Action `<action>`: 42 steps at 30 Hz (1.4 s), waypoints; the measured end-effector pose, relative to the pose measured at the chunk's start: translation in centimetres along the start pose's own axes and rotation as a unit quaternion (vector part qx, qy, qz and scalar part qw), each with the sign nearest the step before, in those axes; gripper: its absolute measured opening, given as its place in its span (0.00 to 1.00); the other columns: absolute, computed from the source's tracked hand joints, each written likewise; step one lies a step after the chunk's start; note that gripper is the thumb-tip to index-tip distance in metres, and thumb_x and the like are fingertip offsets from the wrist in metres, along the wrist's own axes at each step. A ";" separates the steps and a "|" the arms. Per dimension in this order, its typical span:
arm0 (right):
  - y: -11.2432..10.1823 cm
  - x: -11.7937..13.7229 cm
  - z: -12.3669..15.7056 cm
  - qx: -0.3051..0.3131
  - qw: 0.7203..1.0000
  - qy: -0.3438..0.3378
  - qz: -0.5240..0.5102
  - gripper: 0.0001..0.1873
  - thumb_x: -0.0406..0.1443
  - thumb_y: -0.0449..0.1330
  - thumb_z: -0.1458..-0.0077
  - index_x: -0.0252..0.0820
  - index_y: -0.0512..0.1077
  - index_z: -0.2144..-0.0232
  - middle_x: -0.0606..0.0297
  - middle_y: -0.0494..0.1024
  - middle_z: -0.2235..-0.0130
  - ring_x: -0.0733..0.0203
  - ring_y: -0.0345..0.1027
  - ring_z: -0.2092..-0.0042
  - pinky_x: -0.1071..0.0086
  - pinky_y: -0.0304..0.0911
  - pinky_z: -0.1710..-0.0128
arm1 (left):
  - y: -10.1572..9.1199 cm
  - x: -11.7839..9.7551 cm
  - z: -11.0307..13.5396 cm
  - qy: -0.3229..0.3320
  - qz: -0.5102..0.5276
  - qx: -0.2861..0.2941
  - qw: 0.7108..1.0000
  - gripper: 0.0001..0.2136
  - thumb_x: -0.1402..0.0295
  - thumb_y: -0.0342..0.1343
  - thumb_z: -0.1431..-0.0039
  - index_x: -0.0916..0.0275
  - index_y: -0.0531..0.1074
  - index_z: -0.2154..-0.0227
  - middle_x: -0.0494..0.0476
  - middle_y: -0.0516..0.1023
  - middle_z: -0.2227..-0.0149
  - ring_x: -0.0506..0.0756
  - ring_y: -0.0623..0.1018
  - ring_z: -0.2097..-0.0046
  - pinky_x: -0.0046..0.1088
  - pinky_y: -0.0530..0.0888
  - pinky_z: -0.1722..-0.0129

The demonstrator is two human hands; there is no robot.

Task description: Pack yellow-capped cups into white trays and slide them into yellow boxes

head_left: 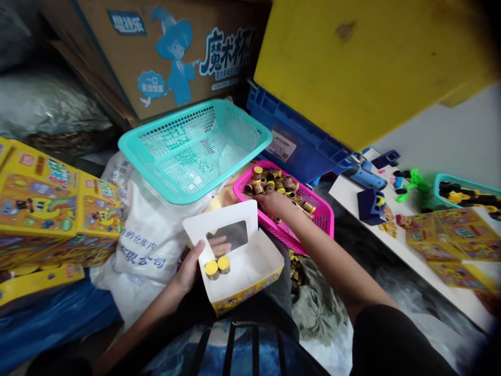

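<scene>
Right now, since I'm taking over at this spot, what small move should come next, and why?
Probably the right hand should lift one yellow-topped canister from the pink basket into the open cardboard box held by the left hand. The right hand is already at the pile, and the box holds only two such canisters, with bare floor beside them.

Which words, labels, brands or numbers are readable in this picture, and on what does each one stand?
Brown cardboard box: "魔术杯" in large blue characters; the smaller blue text is too blurred to read.
White woven plastic sack: "的仓库内" and "限公司", with the text around them cut off by folds.
White label on the blue plastic crate: too small to read.
Yellow printed cardboard boxes: print too blurred to read.
Open white paper carton: print on its yellow edge too small to read.
</scene>
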State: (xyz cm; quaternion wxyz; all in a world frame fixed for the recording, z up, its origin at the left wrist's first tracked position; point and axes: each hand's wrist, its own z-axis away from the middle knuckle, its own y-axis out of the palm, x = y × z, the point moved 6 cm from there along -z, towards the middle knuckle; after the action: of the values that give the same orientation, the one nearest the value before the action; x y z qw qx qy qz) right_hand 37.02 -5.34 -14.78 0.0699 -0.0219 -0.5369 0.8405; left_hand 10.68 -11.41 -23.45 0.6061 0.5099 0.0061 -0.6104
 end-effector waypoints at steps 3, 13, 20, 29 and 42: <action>-0.1 -1.9 1.1 0.021 1.000 0.004 -0.015 0.14 0.34 0.58 0.37 0.41 0.79 0.52 0.51 0.82 0.55 0.48 0.76 0.53 0.64 0.67 0.54 | -0.1 -0.2 -0.1 0.010 -0.007 0.010 1.000 0.36 0.39 0.64 0.50 0.70 0.80 0.52 0.76 0.83 0.49 0.77 0.75 0.39 0.56 0.71 0.40; -5.0 4.5 13.4 -0.050 0.947 -0.208 -0.239 0.15 0.34 0.60 0.41 0.42 0.76 0.52 0.57 0.81 0.53 0.53 0.75 0.52 0.60 0.70 0.52 | 0.4 -0.6 0.4 0.024 -0.029 0.040 0.998 0.35 0.40 0.60 0.45 0.70 0.80 0.50 0.76 0.83 0.49 0.76 0.76 0.40 0.55 0.72 0.41; 2.5 12.9 11.6 0.042 0.976 -0.212 0.011 0.15 0.38 0.64 0.38 0.36 0.78 0.51 0.49 0.84 0.60 0.43 0.77 0.57 0.58 0.68 0.62 | 0.6 -0.4 0.3 0.023 -0.039 0.052 0.998 0.35 0.40 0.60 0.44 0.68 0.79 0.48 0.74 0.83 0.48 0.75 0.76 0.39 0.53 0.71 0.39; -1.7 -2.3 9.2 -0.067 0.970 0.172 -0.159 0.20 0.48 0.55 0.34 0.38 0.75 0.56 0.51 0.82 0.62 0.47 0.77 0.59 0.59 0.66 0.58 | -0.8 0.2 0.1 -0.013 0.019 0.037 0.999 0.35 0.41 0.60 0.44 0.69 0.78 0.47 0.76 0.80 0.45 0.76 0.77 0.40 0.56 0.69 0.38; -0.4 -6.1 11.6 -0.060 0.793 0.051 -0.603 0.23 0.45 0.55 0.47 0.40 0.74 0.53 0.57 0.78 0.61 0.59 0.69 0.67 0.66 0.67 0.67 | -0.9 0.3 -0.3 -0.010 0.019 0.037 0.999 0.32 0.43 0.61 0.43 0.70 0.79 0.49 0.77 0.81 0.46 0.76 0.77 0.40 0.55 0.72 0.40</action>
State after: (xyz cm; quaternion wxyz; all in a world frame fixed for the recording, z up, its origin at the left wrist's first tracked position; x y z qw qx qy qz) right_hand 41.76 -16.49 -9.74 0.5889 0.2592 -0.4858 0.5915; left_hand 10.25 -11.23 -24.35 0.5982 0.5260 -0.0328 -0.6036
